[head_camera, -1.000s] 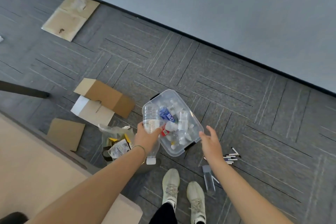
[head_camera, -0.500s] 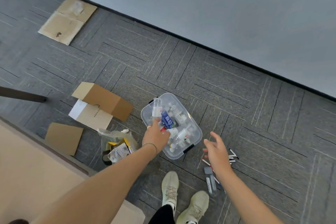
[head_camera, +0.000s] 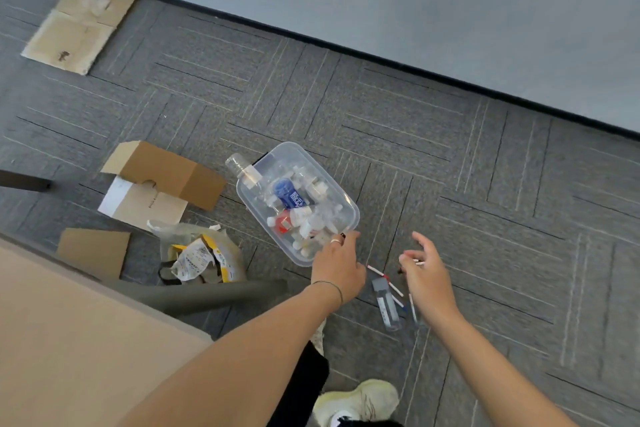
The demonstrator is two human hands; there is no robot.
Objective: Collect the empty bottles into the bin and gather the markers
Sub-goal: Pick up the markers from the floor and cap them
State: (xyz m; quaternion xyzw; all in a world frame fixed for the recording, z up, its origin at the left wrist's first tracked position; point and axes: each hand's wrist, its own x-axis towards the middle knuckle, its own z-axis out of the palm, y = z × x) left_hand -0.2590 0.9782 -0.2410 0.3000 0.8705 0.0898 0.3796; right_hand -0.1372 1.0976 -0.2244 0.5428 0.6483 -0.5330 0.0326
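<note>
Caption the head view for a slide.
Both hands reach toward markers beside the bottle-filled bin.

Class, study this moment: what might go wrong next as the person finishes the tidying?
1. One clear bottle sticks out over the rim of the bin; it may tip out.
2. The markers lie scattered around a small bottle on the floor, under both open hands, left hand and right hand; some may get missed.

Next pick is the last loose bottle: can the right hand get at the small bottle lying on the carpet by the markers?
Probably yes. The small bottle lies uncovered on the carpet just left of the right hand, which looks open and empty. Only thin markers lie beside it, and the left hand is off to the side.
</note>
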